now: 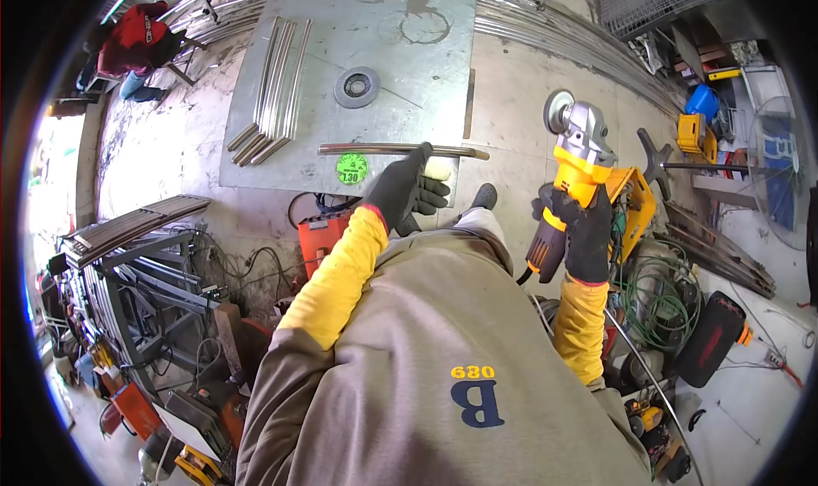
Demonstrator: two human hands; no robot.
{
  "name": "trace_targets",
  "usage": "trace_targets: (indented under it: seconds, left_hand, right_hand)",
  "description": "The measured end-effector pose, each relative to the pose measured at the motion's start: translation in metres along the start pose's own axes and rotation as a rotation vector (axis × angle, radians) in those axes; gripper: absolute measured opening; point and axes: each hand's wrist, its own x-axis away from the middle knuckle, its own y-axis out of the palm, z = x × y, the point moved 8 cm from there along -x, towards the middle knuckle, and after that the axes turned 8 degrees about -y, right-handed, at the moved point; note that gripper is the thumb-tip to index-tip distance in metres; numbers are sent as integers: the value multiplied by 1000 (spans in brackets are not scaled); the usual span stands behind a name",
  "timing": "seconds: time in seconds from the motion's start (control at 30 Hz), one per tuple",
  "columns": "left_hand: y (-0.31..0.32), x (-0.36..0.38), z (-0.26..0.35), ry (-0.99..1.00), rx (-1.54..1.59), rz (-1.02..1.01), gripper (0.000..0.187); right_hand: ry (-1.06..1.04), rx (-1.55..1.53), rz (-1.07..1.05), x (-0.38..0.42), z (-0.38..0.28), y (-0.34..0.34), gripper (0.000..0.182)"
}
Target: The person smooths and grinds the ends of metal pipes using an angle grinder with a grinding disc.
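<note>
My right hand, in a dark glove, is wrapped round the body of a yellow and grey angle grinder, whose round disc points up and to the left. My left hand, also gloved, reaches over the near edge of a grey metal sheet. Its fingers are partly spread beside a short metal tube, one finger reaching the tube; a firm grip does not show. A round green sticker lies below the tube. Several shiny tubes and a round abrasive disc rest on the sheet.
A person in red is at the upper left. Metal frames stand at the left, near an orange machine. Green cable coils and a dark cylinder lie at the right. Long tubes run along the back.
</note>
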Motion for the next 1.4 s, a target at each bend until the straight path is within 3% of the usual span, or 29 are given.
trace_targets:
  seconds: [0.03,0.13,0.17,0.23,0.3,0.33,0.43,0.47,0.5,0.57,0.63,0.7,0.73,0.77,0.87,0.93,0.97,1.03,1.07,1.1,1.17,1.23,1.3,1.33,1.37,1.4]
  left_hand:
    - [3,11,-1,4,2,4,91]
    - [16,46,25,352,-297,19,60]
    - [20,52,26,362,-289,31,60]
    - [47,86,47,765,-466,68,67]
    - [82,145,72,1037,-839,300,87]
    - [88,148,72,835,-824,375,95]
    - [78,144,68,784,-811,507,86]
    - [79,155,72,958,-769,552,72]
    - [77,157,70,956,-763,560,72]
    - [64,159,68,819,-657,671,70]
    - [42,138,53,735,-611,648,77]
    - [15,132,44,990,-128,517,71]
    - [9,140,43,810,85,340,66]
    - [-9,139,35,787,73,382,59]
    - [-45,146,4,798,410,213,51]
    - [-54,182,0,877,455,269,50]
    - [-69,193,-8,899,453,376,53]
    - [-100,217,-38,971,632,552,60]
    - [-115,221,-53,974,626,563,60]
    - [-135,221,-69,953,627,554,64]
    - [-146,228,-88,939,627,548,68]
    - [-146,238,-102,955,646,556,68]
    - [-135,248,-107,1023,687,627,61]
    - [-134,250,-114,1023,696,619,59]
    - [-133,251,-121,1023,706,611,56]
    - [-132,253,-126,1035,698,614,57]
  right_hand:
    - [-2,-18,-2,-6,-2,6,40]
    - [-44,-86,-26,-22,-6,31,38]
    - [-30,-122,-48,-27,-8,44,38]
    - [-72,-140,-118,-39,-8,66,40]
    - [-46,-292,-101,-42,-14,95,43]
    - [-31,-354,-149,-45,-11,111,46]
    - [22,-376,-247,-46,-13,144,46]
    - [1,-322,-250,-43,-17,153,44]
    - [-36,-225,-308,-41,-14,160,47]
    - [11,-221,-393,-35,-11,172,54]
    - [-17,-292,-486,-31,-9,179,63]
    - [80,-336,-744,-17,-8,201,69]
    - [97,-322,-834,-12,-6,205,74]
    - [48,-190,-911,-10,-4,204,70]
    - [22,-102,-872,-16,58,171,55]
    - [644,-535,-341,-14,117,140,31]
    - [728,-709,-317,-15,127,140,32]
    - [881,-1006,-613,-1,144,147,43]
    - [956,-891,-563,10,136,157,54]
    - [957,-898,-571,13,122,172,54]
    - [1073,-627,-472,12,126,185,63]
    - [1071,-630,-583,-19,191,187,83]
    - [1155,-688,-579,-34,194,197,87]
    - [986,-427,-418,-47,172,199,90]
    - [1158,-675,-532,-50,193,208,86]
    - [1159,-624,-540,-61,221,200,82]
